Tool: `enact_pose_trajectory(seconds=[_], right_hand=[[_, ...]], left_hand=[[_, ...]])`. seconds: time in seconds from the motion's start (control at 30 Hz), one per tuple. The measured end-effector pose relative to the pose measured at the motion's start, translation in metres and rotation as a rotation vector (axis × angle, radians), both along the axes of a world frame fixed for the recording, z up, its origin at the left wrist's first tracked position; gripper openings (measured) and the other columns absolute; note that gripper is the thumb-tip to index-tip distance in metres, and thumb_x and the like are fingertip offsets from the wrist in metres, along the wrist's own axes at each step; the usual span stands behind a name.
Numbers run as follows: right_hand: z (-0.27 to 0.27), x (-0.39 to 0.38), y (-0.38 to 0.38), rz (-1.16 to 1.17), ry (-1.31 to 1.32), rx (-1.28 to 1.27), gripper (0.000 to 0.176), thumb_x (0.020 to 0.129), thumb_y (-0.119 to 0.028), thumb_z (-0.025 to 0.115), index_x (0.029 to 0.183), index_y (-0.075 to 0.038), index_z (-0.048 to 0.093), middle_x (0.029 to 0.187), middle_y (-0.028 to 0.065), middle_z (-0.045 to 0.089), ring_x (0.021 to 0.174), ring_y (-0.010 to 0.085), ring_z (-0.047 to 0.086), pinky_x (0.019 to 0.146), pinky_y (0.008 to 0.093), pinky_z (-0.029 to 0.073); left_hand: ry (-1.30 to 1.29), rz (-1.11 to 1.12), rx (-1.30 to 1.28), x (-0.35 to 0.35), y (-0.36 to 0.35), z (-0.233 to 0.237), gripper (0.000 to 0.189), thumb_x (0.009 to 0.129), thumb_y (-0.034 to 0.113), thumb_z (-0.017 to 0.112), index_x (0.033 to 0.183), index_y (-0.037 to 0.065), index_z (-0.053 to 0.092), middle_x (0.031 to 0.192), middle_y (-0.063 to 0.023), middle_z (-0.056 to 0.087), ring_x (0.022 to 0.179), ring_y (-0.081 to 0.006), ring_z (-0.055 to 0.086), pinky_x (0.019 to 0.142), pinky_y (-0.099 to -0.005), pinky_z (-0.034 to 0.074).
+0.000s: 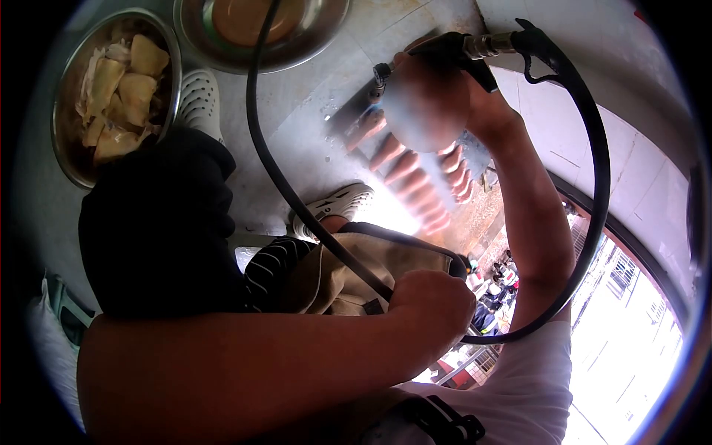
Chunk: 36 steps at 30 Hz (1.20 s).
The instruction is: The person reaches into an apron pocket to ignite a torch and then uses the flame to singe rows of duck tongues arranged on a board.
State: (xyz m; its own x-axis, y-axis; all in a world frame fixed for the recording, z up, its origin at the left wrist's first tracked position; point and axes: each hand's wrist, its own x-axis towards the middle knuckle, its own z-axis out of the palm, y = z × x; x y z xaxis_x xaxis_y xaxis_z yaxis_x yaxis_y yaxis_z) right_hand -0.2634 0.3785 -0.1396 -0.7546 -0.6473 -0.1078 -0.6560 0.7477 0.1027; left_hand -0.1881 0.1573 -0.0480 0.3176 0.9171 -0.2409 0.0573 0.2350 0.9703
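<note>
My right hand (434, 104), blurred in the picture, is closed around the black handle (445, 48) of what looks like a gas torch. A metal fitting (486, 46) joins the handle to a black hose (604, 148). From the other side a dark barrel (352, 115) points down towards rows of pinkish, elongated meat pieces (408, 174) on the floor. My left hand (434, 308) makes a fist near my lap, where the hose passes; it appears to grip the hose, though the fingers are partly hidden. Any flame cannot be made out.
A steel bowl (58, 111) of pale yellowish meat pieces (122, 96) stands by my shoe (200, 104). Beside it is a second steel basin (274, 67) with brownish contents. A tiled wall (578, 133) rises on the right, and a bright street opens at lower right.
</note>
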Motion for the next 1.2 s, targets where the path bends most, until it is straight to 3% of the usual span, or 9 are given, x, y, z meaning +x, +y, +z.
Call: enact_pose_trajectory(seconds=[0.07,0.3,0.4,0.6,0.8,0.93,1.07,1.13,1.2], right_hand=[[-0.009,0.005,0.004,-0.208,-0.107,-0.192,0.024,0.096,-0.019,0.066,0.119,-0.018,0.068,0.073,0.0042,0.065,0.059,0.0144,0.064,0.049,0.0267,0.050],[0.006,-0.006,-0.009,-0.435,-0.389,-0.409,0.023,0.095,-0.016,0.067,0.118,-0.016,0.067,0.072,0.0041,0.064,0.056,0.0144,0.061,0.047,0.0267,0.049],[-0.007,-0.003,0.002,-0.073,-0.086,-0.233,0.019,0.097,-0.018,0.065,0.116,-0.017,0.068,0.066,0.0031,0.061,0.054,0.0134,0.060,0.046,0.0261,0.047],[0.002,-0.006,-0.006,-0.234,-0.241,-0.391,0.020,0.099,-0.020,0.062,0.119,-0.021,0.066,0.064,0.0004,0.059,0.050,0.0106,0.057,0.043,0.0237,0.045],[-0.003,-0.003,0.004,0.063,0.027,-0.160,0.028,0.100,-0.022,0.061,0.128,-0.019,0.061,0.069,0.0014,0.062,0.052,0.0070,0.058,0.043,0.0209,0.047],[-0.015,-0.001,0.011,0.164,0.183,-0.014,0.039,0.101,-0.022,0.057,0.139,-0.014,0.051,0.086,0.0003,0.066,0.062,0.0061,0.062,0.049,0.0202,0.051],[-0.010,0.006,-0.003,-0.399,-0.414,-0.105,0.044,0.103,-0.024,0.052,0.144,-0.013,0.045,0.101,-0.0014,0.068,0.067,0.0069,0.063,0.057,0.0203,0.053],[-0.002,0.003,-0.020,-0.662,-0.605,-0.271,0.030,0.099,-0.024,0.057,0.125,-0.010,0.052,0.091,0.0018,0.068,0.065,0.0108,0.063,0.058,0.0241,0.052],[0.006,0.003,-0.030,-0.662,-0.540,-0.442,0.018,0.096,-0.023,0.063,0.099,-0.005,0.063,0.075,0.0061,0.066,0.061,0.0148,0.063,0.055,0.0287,0.050]], left_hand=[[-0.005,-0.004,0.001,-0.002,0.000,0.001,0.017,0.086,0.012,0.062,0.084,0.002,0.076,0.080,-0.0138,0.073,0.074,-0.0269,0.074,0.058,-0.0394,0.058],[-0.007,0.029,-0.009,-0.002,0.001,0.001,0.017,0.086,0.012,0.062,0.083,0.002,0.076,0.079,-0.0143,0.072,0.074,-0.0276,0.074,0.056,-0.0407,0.057],[-0.013,0.021,-0.009,-0.002,0.001,0.001,0.017,0.086,0.012,0.061,0.082,0.003,0.076,0.079,-0.0144,0.072,0.074,-0.0278,0.074,0.057,-0.0406,0.057],[0.015,0.060,0.001,0.004,0.001,-0.001,0.016,0.085,0.012,0.062,0.082,0.003,0.075,0.079,-0.0147,0.072,0.075,-0.0278,0.074,0.058,-0.0401,0.057],[0.015,0.051,-0.009,0.003,0.001,-0.001,0.017,0.086,0.013,0.062,0.081,0.003,0.075,0.080,-0.0145,0.072,0.075,-0.0276,0.074,0.058,-0.0392,0.057],[0.012,0.023,-0.002,-0.001,0.002,0.000,0.017,0.086,0.014,0.063,0.083,0.003,0.074,0.081,-0.0146,0.072,0.075,-0.0269,0.074,0.058,-0.0386,0.057],[0.018,0.021,-0.001,0.000,0.002,0.000,0.017,0.087,0.014,0.062,0.083,0.003,0.075,0.081,-0.0142,0.072,0.075,-0.0261,0.074,0.058,-0.0385,0.057],[0.014,0.022,0.001,-0.002,0.001,0.000,0.017,0.088,0.014,0.062,0.084,0.003,0.075,0.081,-0.0139,0.073,0.075,-0.0257,0.074,0.058,-0.0386,0.057],[0.005,0.028,0.005,-0.006,-0.001,0.001,0.018,0.089,0.014,0.061,0.084,0.004,0.075,0.082,-0.0137,0.073,0.075,-0.0254,0.074,0.058,-0.0386,0.057]])
